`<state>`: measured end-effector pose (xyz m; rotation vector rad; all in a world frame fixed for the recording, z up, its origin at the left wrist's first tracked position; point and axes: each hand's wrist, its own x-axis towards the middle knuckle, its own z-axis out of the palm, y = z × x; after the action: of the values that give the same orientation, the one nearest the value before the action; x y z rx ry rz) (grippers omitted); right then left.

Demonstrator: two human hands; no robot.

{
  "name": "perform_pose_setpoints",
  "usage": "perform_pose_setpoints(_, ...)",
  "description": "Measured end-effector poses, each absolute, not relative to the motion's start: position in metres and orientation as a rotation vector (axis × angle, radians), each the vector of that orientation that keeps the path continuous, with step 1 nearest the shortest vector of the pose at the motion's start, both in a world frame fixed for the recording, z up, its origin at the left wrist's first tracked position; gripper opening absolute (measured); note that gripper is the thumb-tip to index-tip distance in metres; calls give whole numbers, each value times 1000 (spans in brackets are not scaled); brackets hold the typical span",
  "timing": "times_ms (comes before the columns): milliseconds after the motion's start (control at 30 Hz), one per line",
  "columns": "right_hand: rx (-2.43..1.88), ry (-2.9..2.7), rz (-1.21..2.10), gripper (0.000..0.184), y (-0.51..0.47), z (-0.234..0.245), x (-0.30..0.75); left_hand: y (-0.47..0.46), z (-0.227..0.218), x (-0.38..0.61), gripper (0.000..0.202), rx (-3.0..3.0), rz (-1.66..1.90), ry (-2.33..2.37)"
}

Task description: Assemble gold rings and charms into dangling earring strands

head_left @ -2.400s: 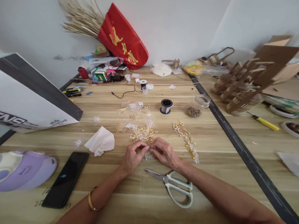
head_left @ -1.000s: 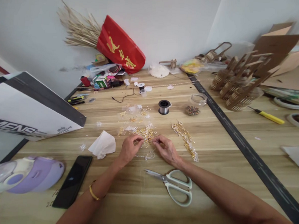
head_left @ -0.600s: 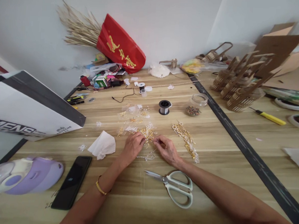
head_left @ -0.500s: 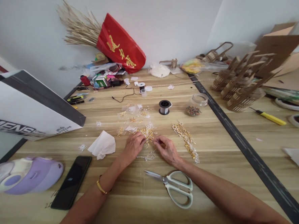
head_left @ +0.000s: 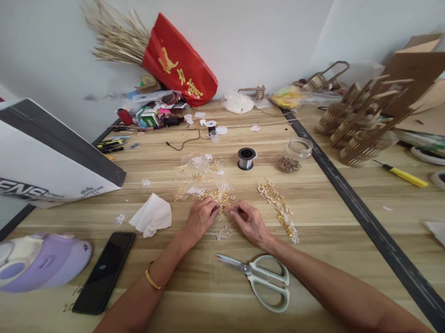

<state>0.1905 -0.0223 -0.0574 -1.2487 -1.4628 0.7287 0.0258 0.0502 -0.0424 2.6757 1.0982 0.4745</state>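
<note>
My left hand rests at the near left edge of a pile of small gold and silver jewelry pieces, fingers pinched together. Across a small gap, my right hand is pinched at the pile's right side. What either hand holds is too small to make out. A thin silver chain lies on the wood between my wrists. Closer to me are scissors with pale green handles, their blades pointing left. Right of my right hand lies a bundle of gold and silver chains.
A spool of clear line and a glass jar with beads stand beyond the pile. To the left are a white tissue, a black phone and a purple bottle. Small wooden baskets and a yellow-handled tool stand right.
The view has shifted slightly. Both hands keep their pinched poses beside the pile, with hardly any movement.
</note>
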Motion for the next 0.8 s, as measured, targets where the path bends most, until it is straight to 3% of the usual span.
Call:
perform_pose_setpoints(300, -1248, -1471, 735, 12, -21, -59, 192, 52, -41, 26, 10, 2540, 636, 1055)
perform_pose_setpoints(467, -1239, -1468, 729, 11, -21, -61, 193, 53, -28, 26, 6, 2038, 766, 1033)
perform_pose_setpoints(600, -1212, -1476, 712, 10, -21, -60, 192, 51, -21, 24, 15, 1559, 680, 1049)
perform_pose_setpoints(800, -1187, -1515, 679, 8, -24, -55, 191, 43, -26, 21, 14, 1290, 708, 956)
